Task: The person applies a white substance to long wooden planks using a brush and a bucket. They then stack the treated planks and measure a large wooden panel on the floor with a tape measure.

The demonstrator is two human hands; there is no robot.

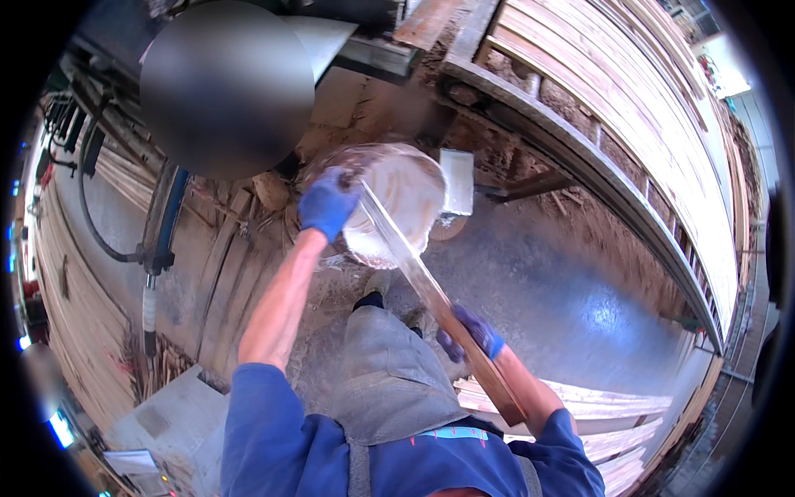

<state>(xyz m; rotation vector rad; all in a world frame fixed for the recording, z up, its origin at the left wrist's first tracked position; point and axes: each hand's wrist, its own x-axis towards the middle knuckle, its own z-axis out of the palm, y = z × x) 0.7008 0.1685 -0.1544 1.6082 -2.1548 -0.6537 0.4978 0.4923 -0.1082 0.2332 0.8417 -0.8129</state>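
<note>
A long wooden strip runs slantwise from the round tub to my right side, its upper stretch wet and pale. My right hand, in a purple-blue glove, wraps around it below the middle. At the strip's far end is my left hand in a blue glove, its fingers curled over the left rim of the tub area. Something small and dark shows at those fingers, but I cannot make out what it is. The tub has a crusted rim and a whitish, streaky coating or liquid inside.
Behind the tub stands a pale box-like container. A long rack of boards curves along the right. Boards lie at left beside a blue metal post. A person, blurred, is at upper left. More planks lie at lower right.
</note>
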